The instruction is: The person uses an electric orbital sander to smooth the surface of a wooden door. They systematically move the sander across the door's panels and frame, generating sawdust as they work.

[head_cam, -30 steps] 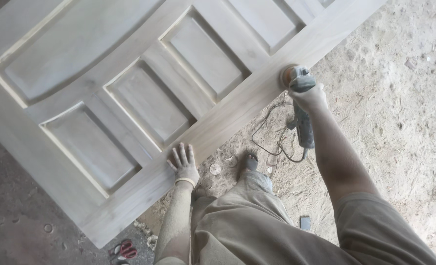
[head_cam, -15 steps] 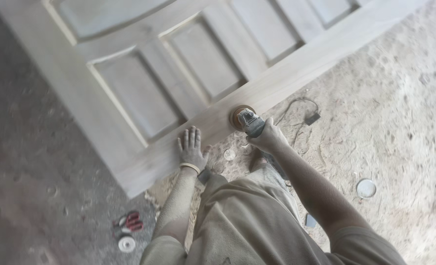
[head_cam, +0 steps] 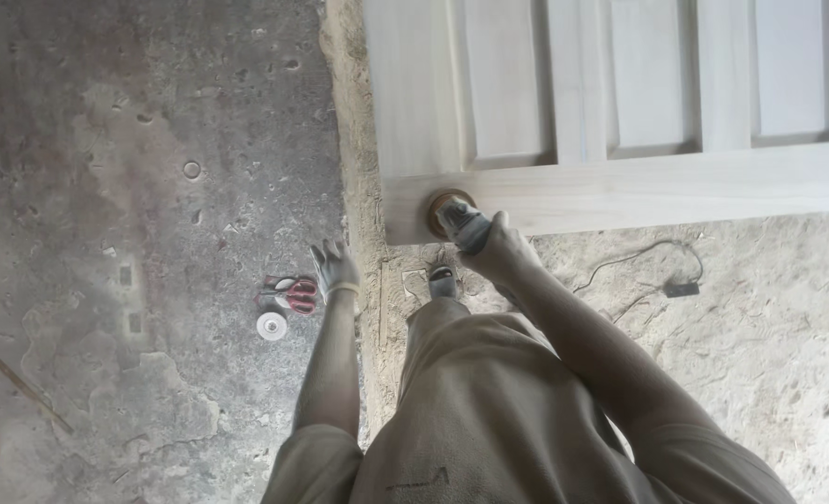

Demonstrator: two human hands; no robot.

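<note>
Dusty concrete floor, a pale panelled wooden door (head_cam: pixel 620 187) lying flat on it, and me standing at its near corner.

My right hand (head_cam: pixel 503 252) is clenched around a small angle grinder (head_cam: pixel 456 219), whose round disc presses flat on the door's bottom rail close to the corner. My left hand (head_cam: pixel 333 266) hangs free beside the door's edge, fingers spread, grasping nothing. Just left of it on the floor lie a red-handled tool (head_cam: pixel 288 292) and a white disc (head_cam: pixel 272 326). A thin cable (head_cam: pixel 639 266) trails over the dust to my right.
</note>
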